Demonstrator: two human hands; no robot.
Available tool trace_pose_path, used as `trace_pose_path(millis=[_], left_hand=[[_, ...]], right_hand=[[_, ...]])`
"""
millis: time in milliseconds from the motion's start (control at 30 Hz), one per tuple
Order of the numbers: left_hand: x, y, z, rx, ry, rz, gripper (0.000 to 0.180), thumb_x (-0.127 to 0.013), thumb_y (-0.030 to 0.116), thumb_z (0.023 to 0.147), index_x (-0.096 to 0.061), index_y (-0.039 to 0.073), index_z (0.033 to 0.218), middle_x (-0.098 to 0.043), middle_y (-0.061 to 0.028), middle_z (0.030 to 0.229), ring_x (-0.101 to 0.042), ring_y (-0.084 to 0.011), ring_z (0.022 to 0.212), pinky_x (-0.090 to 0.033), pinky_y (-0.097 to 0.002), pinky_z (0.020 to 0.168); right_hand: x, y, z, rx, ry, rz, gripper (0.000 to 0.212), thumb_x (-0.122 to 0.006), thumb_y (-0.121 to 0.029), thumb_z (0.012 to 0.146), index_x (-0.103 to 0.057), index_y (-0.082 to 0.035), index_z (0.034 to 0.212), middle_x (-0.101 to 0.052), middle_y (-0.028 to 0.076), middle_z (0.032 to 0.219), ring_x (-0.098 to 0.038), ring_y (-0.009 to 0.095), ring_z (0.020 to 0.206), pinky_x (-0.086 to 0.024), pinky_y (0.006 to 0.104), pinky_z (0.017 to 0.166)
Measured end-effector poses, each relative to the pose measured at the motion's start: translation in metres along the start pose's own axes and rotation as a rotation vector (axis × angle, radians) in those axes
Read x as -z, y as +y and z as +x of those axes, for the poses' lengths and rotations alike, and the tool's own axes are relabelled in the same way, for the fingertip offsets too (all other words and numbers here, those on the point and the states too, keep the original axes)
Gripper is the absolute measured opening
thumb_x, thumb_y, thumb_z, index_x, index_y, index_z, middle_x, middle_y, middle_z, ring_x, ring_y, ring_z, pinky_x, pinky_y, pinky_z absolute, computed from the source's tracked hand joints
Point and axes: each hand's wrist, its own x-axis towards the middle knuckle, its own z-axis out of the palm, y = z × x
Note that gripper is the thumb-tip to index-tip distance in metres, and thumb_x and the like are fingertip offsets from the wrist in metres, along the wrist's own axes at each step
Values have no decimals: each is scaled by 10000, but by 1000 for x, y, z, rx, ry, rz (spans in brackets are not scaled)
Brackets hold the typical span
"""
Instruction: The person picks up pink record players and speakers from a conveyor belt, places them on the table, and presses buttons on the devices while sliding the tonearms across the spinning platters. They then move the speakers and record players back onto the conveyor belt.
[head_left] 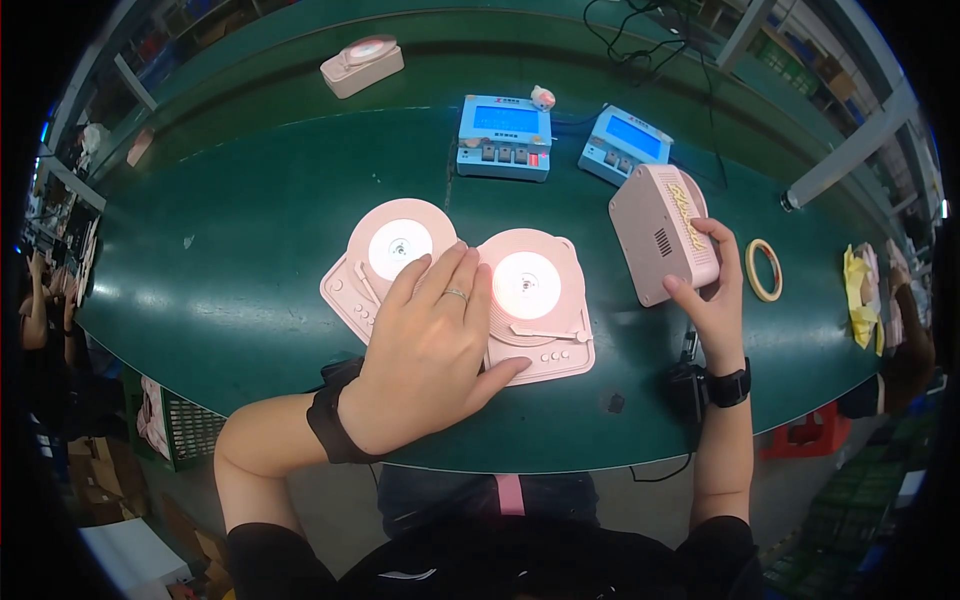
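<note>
Two pink toy-like record players lie face up side by side: the left record player point(370, 235) and the right record player point(545, 310), each with a white round label on its disc. My left hand point(430, 335) lies across the gap between them, fingers stretched out. Its thumb touches the front of the right one, and its palm covers part of the left one. My right hand point(715, 290) grips a third pink record player point(650, 235), which is tipped up on its edge and shows its vented side and gold lettering. Its disc side is mostly hidden.
Behind stand two blue testers with screens, the left tester point(505, 140) and the right tester point(625, 140). A tape roll point(762, 270) lies at right, near yellow wrapping point(860, 295). Another pink record player point(362, 65) sits far back. Co-workers' arms show at both sides.
</note>
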Motion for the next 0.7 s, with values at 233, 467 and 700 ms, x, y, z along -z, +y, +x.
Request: trace_pose_path(millis=[233,467,700], left_hand=[[-7,-6,3,5,-40,-28,718,-731,369,777,-507,-129,1242,-568,-280,1240,-515,-390,1219,-370,-477,1039],[-6,-9,4,8,-59,-110,816,-738,316,779,-377,-117,1368,-544,-281,1272,-497,-404,1234,-358,-488,1038],[-4,-9,4,20,-89,-128,877,-745,306,771,-315,-117,1408,-535,-283,1278,-486,-409,1239,-354,-480,1034]], right_hand=[[0,1,0,-3,5,7,673,-786,-238,702,-466,-98,1276,-521,114,1208,-553,210,1116,-478,318,910],[-1,1,-1,3,4,10,670,-786,-235,702,-467,-99,1275,-517,109,1211,-550,207,1121,-474,315,915],[0,1,-1,-3,2,11,671,-788,-234,700,-468,-99,1275,-513,104,1213,-551,206,1123,-474,317,916]])
